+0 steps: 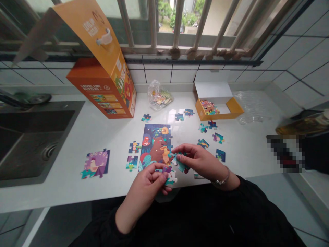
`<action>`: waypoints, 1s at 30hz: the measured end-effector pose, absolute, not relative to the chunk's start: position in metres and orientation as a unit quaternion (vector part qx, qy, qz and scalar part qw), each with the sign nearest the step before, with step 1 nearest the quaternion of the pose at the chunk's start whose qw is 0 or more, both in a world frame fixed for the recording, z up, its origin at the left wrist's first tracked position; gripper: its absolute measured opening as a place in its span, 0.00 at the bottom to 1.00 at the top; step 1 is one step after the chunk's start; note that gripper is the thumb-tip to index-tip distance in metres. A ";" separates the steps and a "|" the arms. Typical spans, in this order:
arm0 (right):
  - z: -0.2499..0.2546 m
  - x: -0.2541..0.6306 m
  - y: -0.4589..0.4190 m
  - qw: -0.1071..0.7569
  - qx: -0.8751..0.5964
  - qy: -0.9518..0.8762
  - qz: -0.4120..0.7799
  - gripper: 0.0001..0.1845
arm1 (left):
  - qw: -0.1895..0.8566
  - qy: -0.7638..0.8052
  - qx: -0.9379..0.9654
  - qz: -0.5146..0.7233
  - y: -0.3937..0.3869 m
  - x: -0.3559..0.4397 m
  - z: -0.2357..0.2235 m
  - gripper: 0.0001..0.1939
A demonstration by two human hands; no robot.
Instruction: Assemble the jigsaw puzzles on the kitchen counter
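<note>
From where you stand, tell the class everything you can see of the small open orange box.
The small open box is shallow and looks like cardboard, orange outside and white inside. Its white-lined lid is raised at the back, towards the tiled wall. Colourful pieces lie in its left part; the floor to their right shows white. It sits flat on the white counter, beside clear plastic. The right hand is not touching it.
</note>
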State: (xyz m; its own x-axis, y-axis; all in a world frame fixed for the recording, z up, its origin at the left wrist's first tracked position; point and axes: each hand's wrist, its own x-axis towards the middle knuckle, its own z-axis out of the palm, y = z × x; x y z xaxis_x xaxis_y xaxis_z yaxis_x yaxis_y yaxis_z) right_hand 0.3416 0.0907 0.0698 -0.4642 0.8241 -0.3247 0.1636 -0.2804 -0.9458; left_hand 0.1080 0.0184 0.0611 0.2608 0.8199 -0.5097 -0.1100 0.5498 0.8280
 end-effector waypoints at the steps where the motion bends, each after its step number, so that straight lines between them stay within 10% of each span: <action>1: 0.071 0.339 0.092 0.249 -0.449 -0.548 0.661 0.26 | 0.715 0.512 0.349 0.322 0.019 0.108 0.061 0.30; 30: 0.063 0.322 0.044 0.405 -0.518 -0.431 0.618 0.24 | 0.685 0.544 0.293 0.386 0.019 0.107 0.060 0.33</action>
State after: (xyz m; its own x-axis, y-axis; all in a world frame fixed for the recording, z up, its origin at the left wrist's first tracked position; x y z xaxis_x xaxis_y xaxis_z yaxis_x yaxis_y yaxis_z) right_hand 0.3223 0.0438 0.0630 -0.1359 0.9470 -0.2910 -0.0530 -0.3003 -0.9524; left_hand 0.1072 0.0195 0.0600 0.1099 0.8474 -0.5195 -0.2098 0.5307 0.8212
